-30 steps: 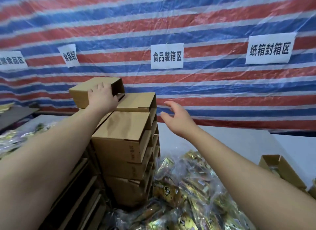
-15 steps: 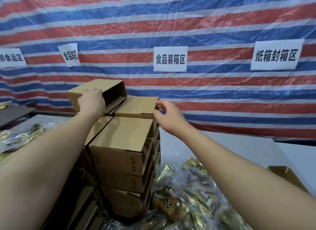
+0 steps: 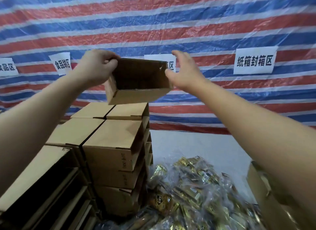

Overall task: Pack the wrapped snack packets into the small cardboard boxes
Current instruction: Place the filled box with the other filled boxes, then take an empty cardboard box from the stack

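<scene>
My left hand grips the left rim of a small open cardboard box and holds it in the air above the stack, its dark inside turned toward me. At the box's right end is my right hand, fingers spread and straight, thumb close to the rim; whether it touches is unclear. Below stands a stack of small cardboard boxes, several layers high. A heap of gold wrapped snack packets in clear plastic lies on the table to the right of the stack.
Another open cardboard box sits at the lower right, partly behind my right arm. A striped red, white and blue tarp with white paper signs hangs behind. The white table shows beyond the packets.
My left hand has lifted the top box off the stack and turned its opening toward me. My right hand has risen from the stack's top to the box's right end.
</scene>
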A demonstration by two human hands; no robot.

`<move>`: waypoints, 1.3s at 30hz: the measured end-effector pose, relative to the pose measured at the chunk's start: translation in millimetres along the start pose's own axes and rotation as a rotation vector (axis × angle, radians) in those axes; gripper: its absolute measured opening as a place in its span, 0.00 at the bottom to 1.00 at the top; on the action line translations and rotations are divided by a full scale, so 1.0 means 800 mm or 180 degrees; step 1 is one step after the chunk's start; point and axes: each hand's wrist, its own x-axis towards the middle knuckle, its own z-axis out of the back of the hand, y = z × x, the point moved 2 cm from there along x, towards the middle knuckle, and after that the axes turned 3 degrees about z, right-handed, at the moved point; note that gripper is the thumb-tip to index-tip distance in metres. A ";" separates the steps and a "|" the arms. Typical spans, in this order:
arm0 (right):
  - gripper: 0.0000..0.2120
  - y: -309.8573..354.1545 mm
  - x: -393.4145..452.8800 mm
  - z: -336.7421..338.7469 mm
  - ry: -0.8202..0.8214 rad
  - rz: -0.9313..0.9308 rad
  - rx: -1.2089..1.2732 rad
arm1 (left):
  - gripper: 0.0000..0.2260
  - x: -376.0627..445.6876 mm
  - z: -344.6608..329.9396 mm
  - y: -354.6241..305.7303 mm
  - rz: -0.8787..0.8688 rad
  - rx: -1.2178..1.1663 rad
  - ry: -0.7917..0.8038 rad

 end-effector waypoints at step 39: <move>0.07 -0.165 -0.723 -0.100 0.3304 -0.1644 -0.0695 | 0.06 -0.686 -0.312 -0.004 0.1772 -0.1778 0.3299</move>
